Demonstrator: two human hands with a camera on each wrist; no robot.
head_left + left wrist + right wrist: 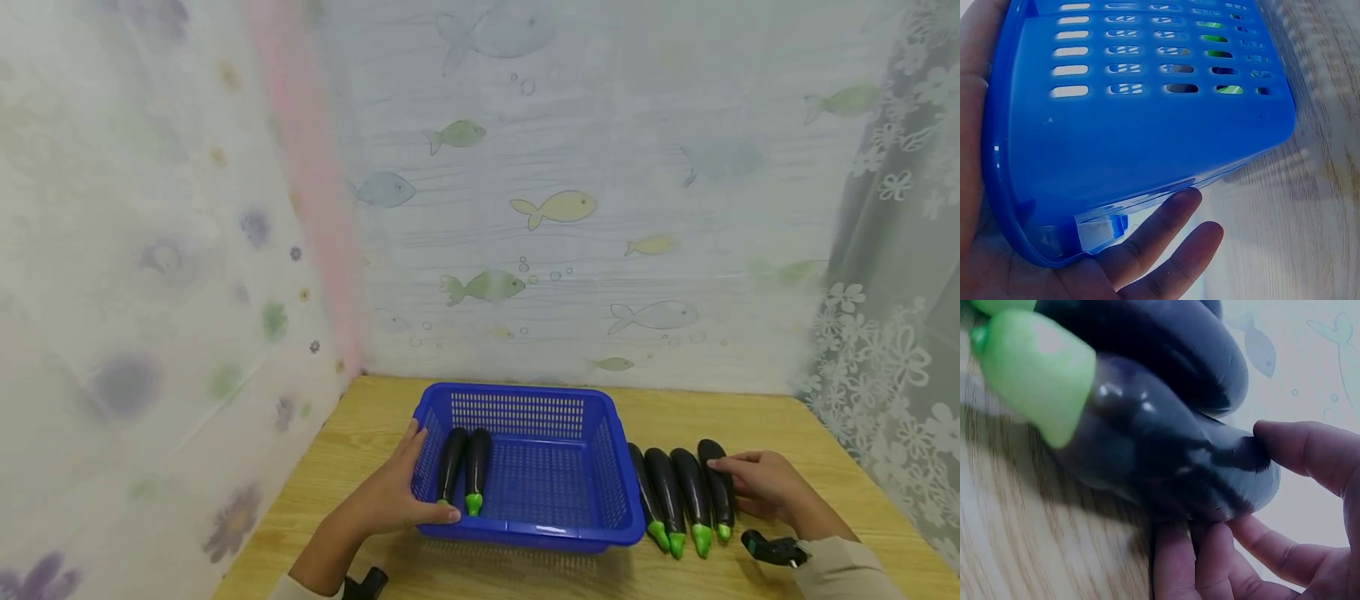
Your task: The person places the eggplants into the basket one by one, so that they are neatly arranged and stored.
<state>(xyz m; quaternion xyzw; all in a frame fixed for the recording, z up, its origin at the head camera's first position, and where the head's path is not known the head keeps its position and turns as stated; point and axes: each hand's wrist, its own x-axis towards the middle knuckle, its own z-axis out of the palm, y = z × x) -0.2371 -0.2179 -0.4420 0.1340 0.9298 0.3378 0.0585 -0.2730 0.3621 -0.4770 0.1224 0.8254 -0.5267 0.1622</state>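
A blue plastic basket [555,530] with slotted walls stands on the table, and my left hand [392,493] holds its near left corner. The thumb lies along the front rim, with the fingers at the left side. Inside the basket, two dark eggplants [477,467] with green caps lie side by side against the left wall. My right hand [768,485] grips the far, rounded end of the rightmost eggplant [1141,434], thumb on one side and fingers on the other. Its green cap points toward me.
Three more eggplants [692,492] lie in a row between the basket and the held one, the leftmost close by the basket's right wall. The wooden table [360,425] meets a fish-patterned curtain [570,333] at the back. A flowered sheet [247,433] hangs at the left.
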